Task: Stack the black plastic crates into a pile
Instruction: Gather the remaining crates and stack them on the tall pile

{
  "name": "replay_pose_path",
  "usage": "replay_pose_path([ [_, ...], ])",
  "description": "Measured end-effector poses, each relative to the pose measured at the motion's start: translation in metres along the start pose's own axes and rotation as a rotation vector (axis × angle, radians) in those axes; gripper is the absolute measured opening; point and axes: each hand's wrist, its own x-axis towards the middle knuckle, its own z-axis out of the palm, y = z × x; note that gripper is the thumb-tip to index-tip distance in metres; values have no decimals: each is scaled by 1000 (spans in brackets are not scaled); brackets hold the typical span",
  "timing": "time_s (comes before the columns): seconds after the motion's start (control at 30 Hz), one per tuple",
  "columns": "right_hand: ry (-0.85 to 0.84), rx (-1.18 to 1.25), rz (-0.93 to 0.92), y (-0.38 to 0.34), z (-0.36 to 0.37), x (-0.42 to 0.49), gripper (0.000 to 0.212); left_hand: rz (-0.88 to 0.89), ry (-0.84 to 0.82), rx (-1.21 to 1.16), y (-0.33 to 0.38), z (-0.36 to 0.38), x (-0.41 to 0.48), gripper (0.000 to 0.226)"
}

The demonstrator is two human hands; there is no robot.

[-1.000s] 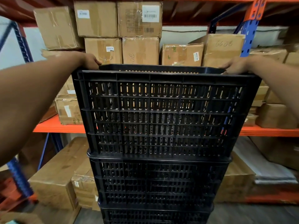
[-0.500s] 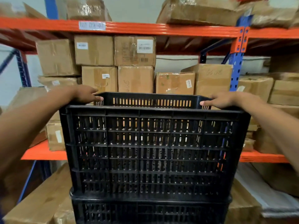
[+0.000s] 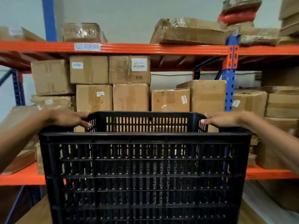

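Directly in front of the person, a black crate fills the lower middle of the view, upright, with its slotted near wall facing the camera. Its bottom runs off the lower edge, so what it stands on cannot be told. The left hand lies over the crate's left rim and the right hand over its right rim. The fingers of both are stretched nearly flat across the plastic, their tips reaching just inside the walls. Neither hand is closed round anything.

Behind the crate stands warehouse racking with orange beams and a blue upright. Cardboard boxes, stacked in two tiers, crowd the shelf level with the hands, and several bear white stickers or handwritten marks. A white label is stuck to the upper beam, and more boxes sit above it. A red wrapped bundle lies at the top right. The wall behind the rack is pale.
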Motion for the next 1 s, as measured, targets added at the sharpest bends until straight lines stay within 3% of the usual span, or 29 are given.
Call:
replay_pose_path([
  [0.1, -4, -5, -23, 6, 1, 6, 50, -16, -7, 55, 4, 0, 2, 73],
  [0.27, 37, -16, -58, 15, 2, 18, 57, -10, 5, -25, -6, 1, 4, 80],
  [0.4, -1, 24, -93, 15, 2, 21, 42, -13, 3, -33, -10, 2, 2, 115],
  [0.5, -16, 16, -103, 15, 2, 21, 48, -62, 11, -7, -8, 3, 0, 122],
  [0.67, 39, -133, -51, 5, 3, 8, 48, -88, 33, 50, 17, 3, -10, 72],
  [0.87, 103, -152, -8, -18, -4, -21, 46, -123, 166, 139, 59, -10, -57, 51],
  [1.0, 149, -179, 23, -39, -12, -49, 39, -60, 185, 6, 70, -30, -95, 49],
])
